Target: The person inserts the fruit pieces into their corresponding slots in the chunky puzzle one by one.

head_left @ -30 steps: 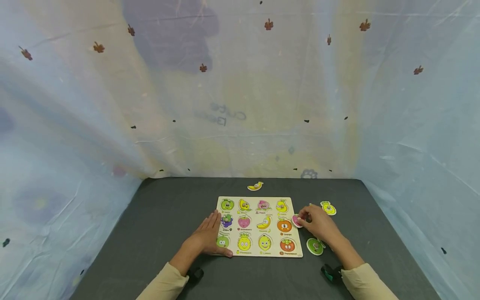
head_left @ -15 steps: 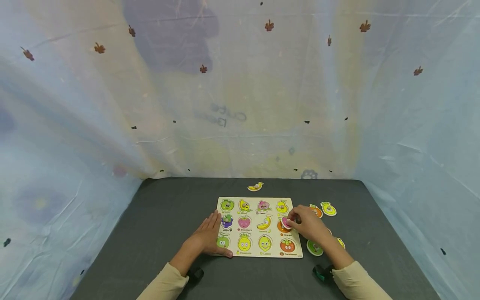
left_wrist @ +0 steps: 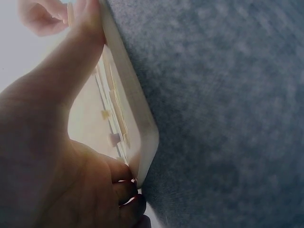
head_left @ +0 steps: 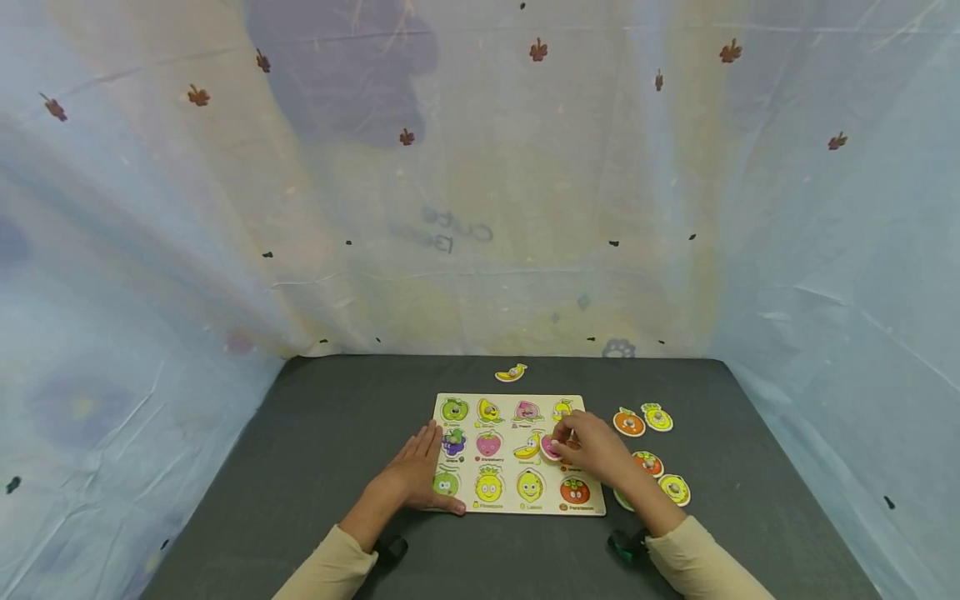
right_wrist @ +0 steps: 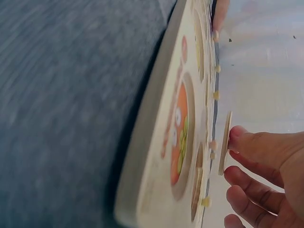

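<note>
The wooden fruit puzzle board (head_left: 510, 509) lies flat on the dark table. My left hand (head_left: 414, 472) rests on its left edge, fingers stretched out and thumb along the front edge; the left wrist view shows thumb and fingertips against the rim. My right hand (head_left: 592, 447) pinches a pink puzzle piece (head_left: 549, 447) above the board, between the printed banana (head_left: 528, 446) and the orange recess. Seen edge-on in the right wrist view, the piece (right_wrist: 225, 142) is clear of the board surface. Pegged pieces such as the apple (head_left: 454, 409) and grapes (head_left: 453, 442) sit in the board.
Right of the board lie loose pieces: an orange (head_left: 628, 422), a pineapple (head_left: 657, 417), a persimmon (head_left: 647, 463) and a lemon (head_left: 675, 490). A green piece is mostly hidden under the right forearm. A banana piece (head_left: 511, 373) lies behind the board. Pale sheeting (head_left: 480, 317) surrounds the table.
My right hand has carried the pink piece leftward from the board's right edge to over its middle row. The orange and persimmon pieces have come into sight. My left hand stays put.
</note>
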The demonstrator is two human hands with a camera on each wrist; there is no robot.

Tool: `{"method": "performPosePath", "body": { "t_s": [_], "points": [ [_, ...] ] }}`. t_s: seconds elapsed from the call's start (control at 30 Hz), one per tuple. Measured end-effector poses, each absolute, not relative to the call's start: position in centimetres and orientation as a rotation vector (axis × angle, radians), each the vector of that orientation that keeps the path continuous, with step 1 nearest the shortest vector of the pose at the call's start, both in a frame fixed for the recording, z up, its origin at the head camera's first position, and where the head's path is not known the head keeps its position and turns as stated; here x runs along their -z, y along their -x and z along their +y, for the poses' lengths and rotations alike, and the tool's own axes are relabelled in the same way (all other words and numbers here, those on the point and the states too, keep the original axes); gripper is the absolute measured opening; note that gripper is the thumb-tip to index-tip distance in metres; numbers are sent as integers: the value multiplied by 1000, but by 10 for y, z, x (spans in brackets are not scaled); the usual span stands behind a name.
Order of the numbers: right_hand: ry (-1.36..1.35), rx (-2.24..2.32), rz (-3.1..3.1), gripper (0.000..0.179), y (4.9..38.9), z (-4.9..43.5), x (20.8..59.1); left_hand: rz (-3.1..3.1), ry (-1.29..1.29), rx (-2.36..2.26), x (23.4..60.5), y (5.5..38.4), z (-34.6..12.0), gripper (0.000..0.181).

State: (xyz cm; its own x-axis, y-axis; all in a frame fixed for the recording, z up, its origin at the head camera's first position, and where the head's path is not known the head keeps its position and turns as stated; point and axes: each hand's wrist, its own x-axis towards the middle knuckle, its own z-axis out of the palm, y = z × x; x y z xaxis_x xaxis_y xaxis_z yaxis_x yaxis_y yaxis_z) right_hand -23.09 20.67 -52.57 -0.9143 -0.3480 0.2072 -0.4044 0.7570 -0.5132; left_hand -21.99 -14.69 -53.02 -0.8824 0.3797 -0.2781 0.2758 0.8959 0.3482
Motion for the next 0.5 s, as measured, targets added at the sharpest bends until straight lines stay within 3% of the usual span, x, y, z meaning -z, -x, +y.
{"method": "performPosePath", "body": {
  "t_s": [0.5],
  "points": [
    [-668,-857,-2864,14,235,181,525,2746,-512,-407,555,230,-152,150]
  ]
}}
